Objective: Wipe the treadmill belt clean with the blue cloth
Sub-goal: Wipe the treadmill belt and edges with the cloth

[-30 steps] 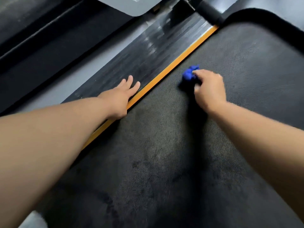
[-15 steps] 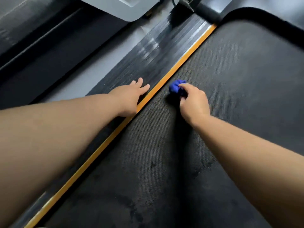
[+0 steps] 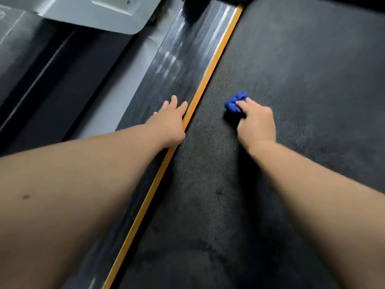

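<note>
Presently my right hand (image 3: 257,124) clamps the bunched blue cloth (image 3: 235,103) onto the dark textured treadmill belt (image 3: 312,80); left hand (image 3: 169,124), flat, empty, braces me.

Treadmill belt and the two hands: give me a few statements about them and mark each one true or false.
1. The right hand grips the blue cloth on the treadmill belt. True.
2. The left hand holds a second cloth. False: it holds nothing and rests with straight fingers on the ribbed side rail.
3. An orange strip runs between the side rail and the belt. True.
4. The blue cloth lies spread flat on the side rail. False: it is bunched up and sits on the belt.
</note>
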Action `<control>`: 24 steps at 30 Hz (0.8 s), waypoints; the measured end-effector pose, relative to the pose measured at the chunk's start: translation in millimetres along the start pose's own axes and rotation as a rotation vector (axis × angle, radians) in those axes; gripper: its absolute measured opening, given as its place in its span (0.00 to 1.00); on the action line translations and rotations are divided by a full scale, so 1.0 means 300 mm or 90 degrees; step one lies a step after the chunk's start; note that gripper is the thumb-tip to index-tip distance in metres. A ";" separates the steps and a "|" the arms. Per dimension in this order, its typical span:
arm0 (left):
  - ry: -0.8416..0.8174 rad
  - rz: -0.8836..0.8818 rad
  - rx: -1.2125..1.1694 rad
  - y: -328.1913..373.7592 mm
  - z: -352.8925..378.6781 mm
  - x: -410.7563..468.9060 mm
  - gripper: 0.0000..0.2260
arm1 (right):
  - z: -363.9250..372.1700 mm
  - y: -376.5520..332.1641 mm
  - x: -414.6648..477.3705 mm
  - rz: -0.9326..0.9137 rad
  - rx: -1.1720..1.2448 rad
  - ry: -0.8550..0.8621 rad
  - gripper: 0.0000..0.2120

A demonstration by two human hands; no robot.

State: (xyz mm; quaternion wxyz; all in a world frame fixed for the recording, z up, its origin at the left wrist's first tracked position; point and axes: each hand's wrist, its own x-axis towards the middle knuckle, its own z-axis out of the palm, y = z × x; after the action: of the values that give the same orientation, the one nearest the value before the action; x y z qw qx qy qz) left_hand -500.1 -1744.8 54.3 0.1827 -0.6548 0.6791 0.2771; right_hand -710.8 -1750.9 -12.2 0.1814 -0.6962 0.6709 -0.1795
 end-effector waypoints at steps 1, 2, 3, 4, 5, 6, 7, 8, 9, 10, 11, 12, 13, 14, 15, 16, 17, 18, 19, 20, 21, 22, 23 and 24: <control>0.004 0.006 -0.022 -0.009 0.009 -0.005 0.36 | 0.004 -0.026 -0.022 -0.006 -0.030 -0.004 0.18; 0.010 0.014 -0.032 -0.015 0.014 -0.013 0.36 | 0.020 -0.063 -0.064 -0.048 -0.046 -0.019 0.18; 0.018 0.020 -0.030 -0.022 0.017 -0.019 0.35 | 0.040 -0.107 -0.126 -0.103 -0.047 -0.047 0.17; 0.026 0.025 -0.020 -0.025 0.018 -0.025 0.35 | 0.070 -0.147 -0.199 -0.157 -0.042 -0.090 0.17; 0.035 0.026 -0.006 -0.024 0.019 -0.028 0.35 | 0.097 -0.179 -0.273 -0.212 -0.031 -0.141 0.18; 0.045 0.024 0.004 -0.023 0.022 -0.029 0.35 | 0.123 -0.197 -0.337 -0.251 -0.015 -0.183 0.19; 0.055 0.022 0.009 -0.021 0.026 -0.029 0.35 | 0.135 -0.205 -0.374 -0.249 -0.003 -0.218 0.19; 0.061 0.023 0.011 -0.019 0.028 -0.026 0.35 | 0.136 -0.199 -0.369 -0.224 0.013 -0.217 0.18; 0.064 0.026 0.013 -0.020 0.030 -0.022 0.36 | 0.127 -0.192 -0.332 -0.191 0.014 -0.191 0.17; 0.065 0.029 0.015 -0.021 0.030 -0.020 0.36 | 0.115 -0.185 -0.284 -0.157 0.009 -0.147 0.16; 0.064 0.032 0.018 -0.024 0.032 -0.018 0.36 | 0.088 -0.179 -0.235 -0.118 -0.013 -0.095 0.15; 0.063 0.033 0.019 -0.027 0.031 -0.018 0.36 | 0.068 -0.163 -0.187 -0.079 -0.034 -0.043 0.15; 0.062 0.033 0.018 -0.030 0.032 -0.016 0.36 | 0.049 -0.147 -0.150 -0.040 -0.057 -0.024 0.16; 0.061 0.030 0.015 -0.031 0.034 -0.018 0.37 | 0.038 -0.134 -0.129 -0.015 -0.078 -0.029 0.19; 0.060 0.028 0.012 -0.031 0.037 -0.019 0.37 | 0.035 -0.122 -0.123 0.013 -0.085 -0.032 0.22; 0.059 0.026 0.012 -0.028 0.038 -0.022 0.36 | 0.042 -0.111 -0.127 0.058 -0.066 -0.019 0.23; 0.053 0.027 0.015 -0.025 0.037 -0.024 0.36 | 0.050 -0.105 -0.140 0.112 -0.033 -0.001 0.22; 0.044 0.027 0.022 -0.022 0.032 -0.025 0.36 | 0.058 -0.103 -0.157 0.148 -0.001 0.021 0.19; 0.036 0.025 0.036 -0.020 0.026 -0.022 0.36 | 0.067 -0.108 -0.177 0.143 0.016 0.029 0.17; 0.035 0.024 0.062 -0.018 0.022 -0.020 0.36 | 0.074 -0.115 -0.204 0.104 0.023 0.012 0.14; 0.046 0.027 0.096 -0.015 0.020 -0.016 0.36 | 0.073 -0.122 -0.236 0.057 0.032 -0.028 0.13; 0.067 0.028 0.133 -0.011 0.020 -0.014 0.35 | 0.072 -0.131 -0.269 0.002 0.032 -0.082 0.12; 0.088 0.031 0.168 -0.005 0.023 -0.013 0.35 | 0.059 -0.139 -0.302 -0.056 0.033 -0.134 0.12; 0.102 0.039 0.198 0.004 0.027 -0.013 0.34 | 0.035 -0.140 -0.326 -0.112 0.034 -0.180 0.14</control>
State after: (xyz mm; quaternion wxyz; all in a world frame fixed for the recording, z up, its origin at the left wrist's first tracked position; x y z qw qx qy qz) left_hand -501.8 -1736.6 50.5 0.2186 -0.6177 0.7457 0.1207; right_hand -672.4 -1651.8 -1.3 0.2763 -0.7657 0.5698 -0.1126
